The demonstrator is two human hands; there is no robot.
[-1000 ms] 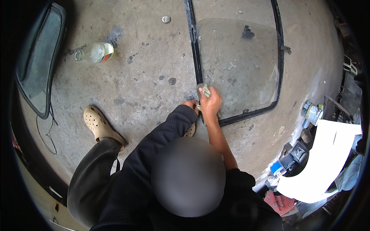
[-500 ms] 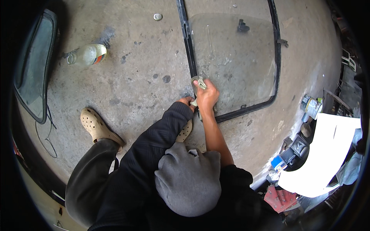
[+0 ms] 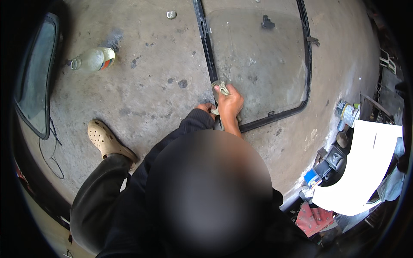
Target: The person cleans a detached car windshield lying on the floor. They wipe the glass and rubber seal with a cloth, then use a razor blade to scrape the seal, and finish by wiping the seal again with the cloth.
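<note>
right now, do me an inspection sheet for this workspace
surface: grey floor, dark stains
work items: black frame with clear glass pane; pale cloth
clutter: clear bottle, small round metallic object
hands: right hand grips the pale cloth; left hand close beside it, grip unclear
cables: thin dark cord at left
surroundings: second framed glass at left; white panel, blue-and-white container at right
</note>
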